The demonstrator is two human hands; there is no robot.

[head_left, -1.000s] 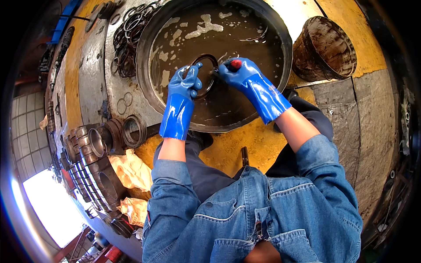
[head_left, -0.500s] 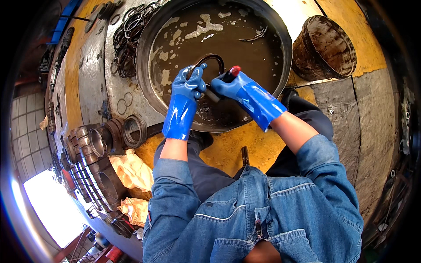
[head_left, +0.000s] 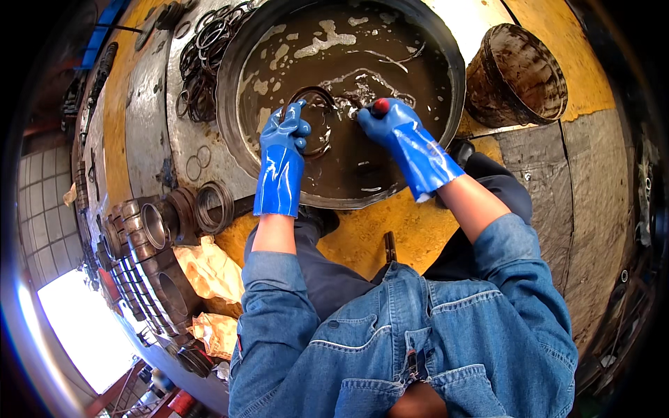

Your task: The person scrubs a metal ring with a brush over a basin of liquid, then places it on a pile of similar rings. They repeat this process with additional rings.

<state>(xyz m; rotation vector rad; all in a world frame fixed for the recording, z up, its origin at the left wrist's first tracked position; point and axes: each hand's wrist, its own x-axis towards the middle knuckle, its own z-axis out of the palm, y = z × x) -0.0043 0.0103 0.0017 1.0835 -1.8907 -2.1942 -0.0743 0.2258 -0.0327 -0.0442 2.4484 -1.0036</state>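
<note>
Over a large round metal basin [head_left: 228, 104] of murky brown liquid [head_left: 411, 83], my left hand [head_left: 282, 129], in a blue rubber glove, grips a dark metal ring [head_left: 311, 91]. The ring is tilted, its lower part at the liquid's surface. My right hand [head_left: 391, 124], gloved the same way, is closed around the handle of a tool with a red end [head_left: 380, 106]. The fist hides most of this tool, and its kind cannot be made out. The liquid is splashing between the two hands. A curved strip [head_left: 396, 63] lies in it near the far right side.
Left of the basin lies a heap of dark rings [head_left: 202, 63], with two thin rings [head_left: 198, 161] nearer. Stacked metal cylinders [head_left: 157, 226] and crumpled brown paper [head_left: 209, 268] are at the lower left. A dirty bucket [head_left: 519, 76] stands at the right on the worn floor [head_left: 533, 174].
My hands have moved apart: the right one right and slightly up with the tool, the left one slightly left with the ring. The liquid between them now ripples and splashes.
</note>
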